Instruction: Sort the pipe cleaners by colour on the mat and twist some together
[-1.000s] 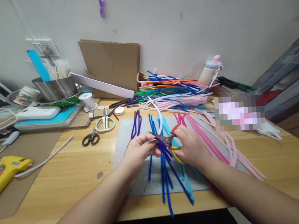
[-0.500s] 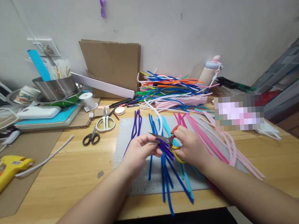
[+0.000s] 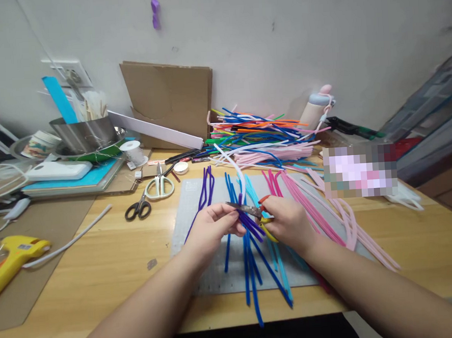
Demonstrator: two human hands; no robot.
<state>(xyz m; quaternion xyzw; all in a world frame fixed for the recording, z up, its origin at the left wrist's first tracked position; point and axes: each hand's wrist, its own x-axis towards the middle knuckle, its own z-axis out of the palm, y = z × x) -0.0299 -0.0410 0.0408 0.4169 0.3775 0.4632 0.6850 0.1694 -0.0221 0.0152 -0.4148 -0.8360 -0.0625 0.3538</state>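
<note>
My left hand [image 3: 219, 223] pinches a bunch of short purple pipe cleaners [image 3: 250, 226] above the cutting mat [image 3: 213, 277]. My right hand [image 3: 290, 223] grips a pair of scissors [image 3: 257, 211] with red and yellow handles. Their blades point left and lie across the purple stems beside my left fingertips, nearly closed. Just behind the blades, a white pipe cleaner [image 3: 235, 163] curves up, with a bit of purple at its lower end. Beneath my hands lie dark blue pipe cleaners [image 3: 247, 269] and light blue pipe cleaners [image 3: 281, 270]. Longer purple stems [image 3: 206, 188] lie behind my left hand.
Pink pipe cleaners [image 3: 308, 205] spread over the mat's right side. A mixed pile of pipe cleaners [image 3: 262, 136] rests by the wall. White-handled scissors [image 3: 160, 186] and black-handled scissors [image 3: 138, 210] lie at left, with a yellow glue gun [image 3: 20, 250] farther left.
The scissor blades have come closer together on the purple stems. A purple bit now shows above the blades, by the white pipe cleaner. My left hand has barely moved.
</note>
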